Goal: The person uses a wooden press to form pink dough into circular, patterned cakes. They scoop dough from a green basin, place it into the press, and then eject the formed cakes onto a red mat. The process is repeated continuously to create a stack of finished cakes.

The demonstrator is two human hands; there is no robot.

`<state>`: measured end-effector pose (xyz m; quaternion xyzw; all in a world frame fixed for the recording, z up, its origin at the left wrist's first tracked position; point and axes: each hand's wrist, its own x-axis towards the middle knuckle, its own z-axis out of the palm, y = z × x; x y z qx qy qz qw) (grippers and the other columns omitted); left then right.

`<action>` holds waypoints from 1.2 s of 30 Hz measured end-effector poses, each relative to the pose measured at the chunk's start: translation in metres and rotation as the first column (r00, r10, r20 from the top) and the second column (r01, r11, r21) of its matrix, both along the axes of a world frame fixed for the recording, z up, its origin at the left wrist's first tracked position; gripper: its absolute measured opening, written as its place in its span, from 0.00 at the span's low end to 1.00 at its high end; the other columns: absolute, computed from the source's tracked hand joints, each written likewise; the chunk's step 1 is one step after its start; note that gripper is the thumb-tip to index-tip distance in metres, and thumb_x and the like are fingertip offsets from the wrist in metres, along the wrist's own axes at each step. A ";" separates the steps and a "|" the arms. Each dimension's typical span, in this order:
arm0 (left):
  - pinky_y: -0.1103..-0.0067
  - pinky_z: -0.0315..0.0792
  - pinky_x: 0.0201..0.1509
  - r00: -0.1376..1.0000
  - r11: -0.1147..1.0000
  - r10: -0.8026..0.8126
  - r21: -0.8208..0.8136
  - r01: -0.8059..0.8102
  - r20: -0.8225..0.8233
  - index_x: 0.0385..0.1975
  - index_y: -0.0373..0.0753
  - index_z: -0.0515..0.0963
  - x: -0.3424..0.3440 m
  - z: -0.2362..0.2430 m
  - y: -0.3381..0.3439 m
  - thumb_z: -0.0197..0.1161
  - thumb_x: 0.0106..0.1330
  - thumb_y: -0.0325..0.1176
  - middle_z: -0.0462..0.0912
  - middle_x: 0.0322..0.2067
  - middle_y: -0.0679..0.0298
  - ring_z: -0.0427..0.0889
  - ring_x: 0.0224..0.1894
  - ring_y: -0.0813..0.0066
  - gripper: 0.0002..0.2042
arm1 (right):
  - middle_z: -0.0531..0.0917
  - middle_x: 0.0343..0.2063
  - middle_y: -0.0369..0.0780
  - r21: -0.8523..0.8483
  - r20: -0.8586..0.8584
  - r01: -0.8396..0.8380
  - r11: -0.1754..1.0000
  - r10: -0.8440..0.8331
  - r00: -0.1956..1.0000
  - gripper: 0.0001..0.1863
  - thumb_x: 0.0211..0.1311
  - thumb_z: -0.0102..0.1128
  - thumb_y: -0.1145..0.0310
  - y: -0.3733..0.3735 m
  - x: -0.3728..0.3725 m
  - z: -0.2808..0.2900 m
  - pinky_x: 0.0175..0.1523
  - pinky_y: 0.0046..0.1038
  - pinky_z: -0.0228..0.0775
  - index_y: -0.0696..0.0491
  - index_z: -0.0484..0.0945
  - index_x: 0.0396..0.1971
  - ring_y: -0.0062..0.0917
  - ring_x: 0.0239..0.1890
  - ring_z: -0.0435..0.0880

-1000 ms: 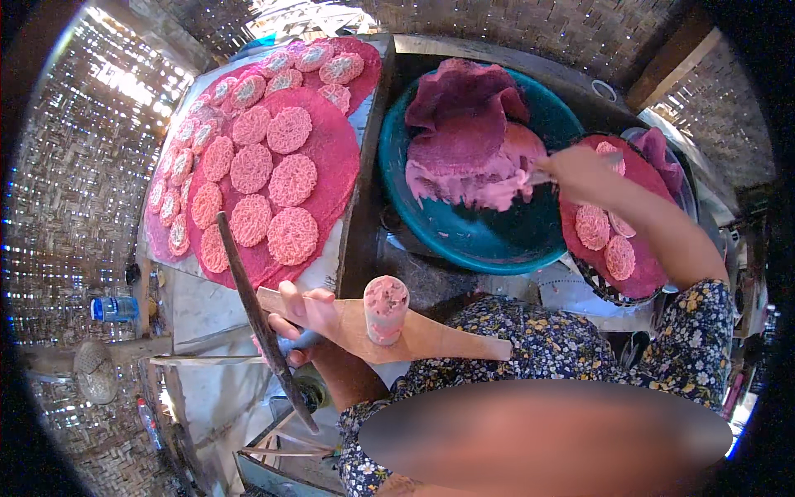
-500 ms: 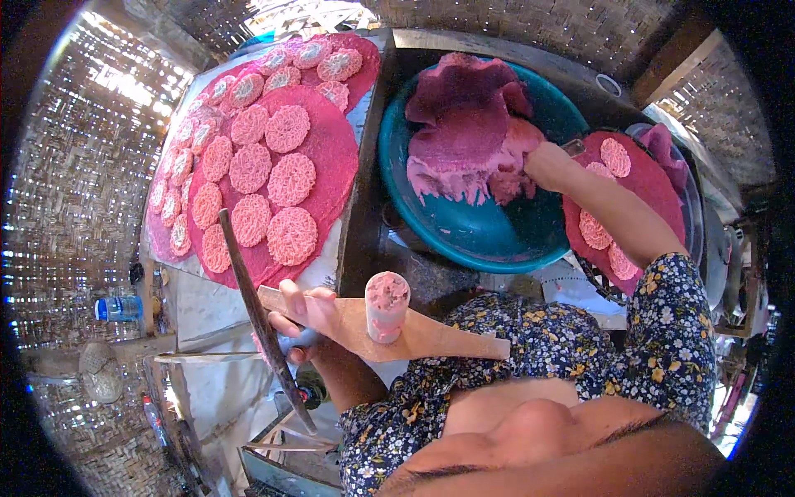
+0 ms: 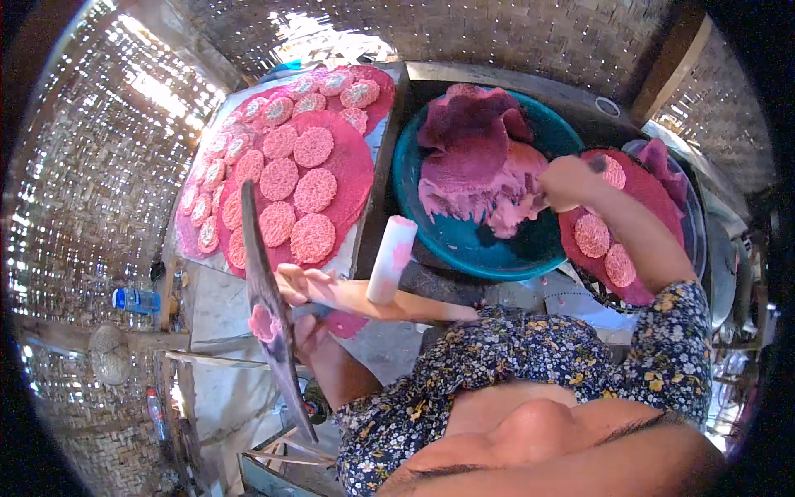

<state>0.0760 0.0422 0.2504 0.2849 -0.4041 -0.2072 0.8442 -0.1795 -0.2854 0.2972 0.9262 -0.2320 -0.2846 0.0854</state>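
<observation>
My left hand [image 3: 302,290] grips a two-part wooden press. One part is a light-brown paddle-shaped board [image 3: 422,308] with a white tube [image 3: 391,261] standing on it, smeared pink. The other is a dark, curved wooden bar [image 3: 263,286] with a pink dough lump on its side. Over the teal basin [image 3: 497,272], my right hand [image 3: 567,182] is closed at the edge of the pink dough [image 3: 513,217]. A short dark end shows behind that fist, but what it belongs to is hidden. Purple-pink cloth [image 3: 472,132] covers part of the dough.
Left of the basin, pink round mats [image 3: 348,161] carry several pink lacy noodle discs [image 3: 313,238]. Another pink mat [image 3: 650,224] with such discs lies right of the basin, under my right forearm. A woven bamboo wall [image 3: 513,37] and a blue-capped bottle [image 3: 137,301] stand around.
The press has turned in my left hand: the tube now leans and shows its side, and the bar shows its dough-smeared face. My right hand has shifted slightly, and dough at it has pulled lower.
</observation>
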 end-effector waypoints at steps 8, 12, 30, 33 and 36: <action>0.78 0.70 0.32 0.984 0.811 -0.168 0.558 0.175 -0.064 0.30 0.33 0.74 -0.013 0.026 -0.062 0.57 0.53 0.29 0.77 0.28 0.60 0.76 0.27 0.72 0.07 | 0.73 0.13 0.36 0.948 0.062 0.120 0.296 -0.539 0.840 0.23 0.55 0.54 0.50 -0.001 -0.072 0.095 0.18 0.21 0.56 0.54 0.69 0.12 0.14 0.15 0.67; 0.71 0.70 0.42 0.776 0.810 -0.328 0.583 -0.063 0.539 0.35 0.34 0.74 -0.050 0.057 -0.109 0.58 0.50 0.34 0.78 0.33 0.54 0.77 0.35 0.61 0.14 | 0.72 0.11 0.37 0.990 -0.003 0.089 0.112 -0.606 0.795 0.23 0.61 0.48 0.55 0.034 -0.081 0.130 0.14 0.19 0.49 0.56 0.73 0.13 0.14 0.10 0.63; 0.69 0.70 0.43 0.633 0.804 -0.274 0.533 -0.262 0.724 0.39 0.40 0.75 -0.072 0.060 -0.130 0.66 0.43 0.40 0.79 0.35 0.53 0.77 0.40 0.54 0.21 | 0.75 0.21 0.35 -0.712 0.387 -0.451 0.538 0.837 0.387 0.09 0.46 0.52 0.64 0.150 -0.019 0.142 0.32 0.27 0.64 0.52 0.72 0.27 0.24 0.29 0.76; 0.70 0.70 0.44 0.714 0.738 -0.285 0.622 -0.262 0.639 0.41 0.40 0.75 -0.044 0.031 -0.129 0.62 0.47 0.38 0.79 0.37 0.53 0.78 0.41 0.57 0.19 | 0.72 0.20 0.34 -0.561 0.551 -0.356 0.747 0.658 0.513 0.11 0.42 0.56 0.64 0.139 -0.042 0.173 0.31 0.29 0.64 0.50 0.72 0.28 0.27 0.26 0.75; 0.70 0.69 0.46 0.642 0.626 -0.374 0.693 -0.358 0.670 0.41 0.40 0.75 -0.028 0.036 -0.121 0.61 0.49 0.37 0.79 0.37 0.53 0.77 0.42 0.56 0.18 | 0.71 0.19 0.37 -0.603 0.736 -0.106 0.791 0.603 0.307 0.15 0.33 0.64 0.64 0.122 -0.054 0.188 0.30 0.33 0.65 0.50 0.72 0.26 0.32 0.25 0.74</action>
